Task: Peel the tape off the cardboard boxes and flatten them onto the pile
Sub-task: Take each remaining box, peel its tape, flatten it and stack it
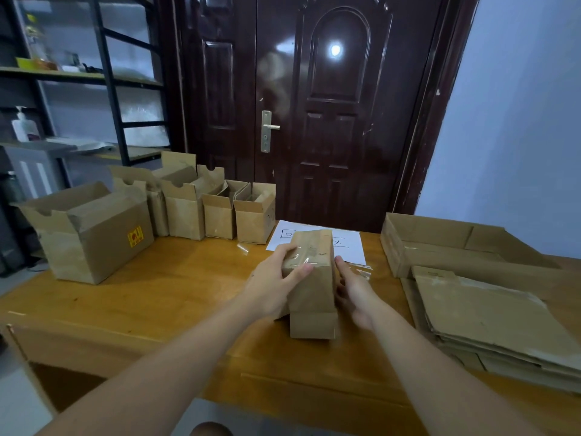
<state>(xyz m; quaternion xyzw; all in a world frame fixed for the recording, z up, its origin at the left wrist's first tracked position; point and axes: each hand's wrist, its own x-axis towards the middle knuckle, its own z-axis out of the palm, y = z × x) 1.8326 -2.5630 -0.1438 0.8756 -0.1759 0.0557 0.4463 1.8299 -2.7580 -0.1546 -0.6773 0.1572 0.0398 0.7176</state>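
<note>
A small brown cardboard box (314, 278) lies on its side in the middle of the wooden table (157, 297), clear tape glinting on its far end. My left hand (273, 284) grips its left side, thumb over the taped top. My right hand (352, 291) lies against its right side with straight fingers. A pile of flattened cardboard (490, 319) lies at the right. A row of upright open boxes (220, 209) stands at the back left, with a bigger open box (91, 234) at its left end.
A white sheet with handwriting (352, 243) lies behind the held box, with loose clear tape strips (361, 272) beside it. A large shallow open carton (440, 243) sits at the back right. A dark door and a metal shelf rack stand behind the table.
</note>
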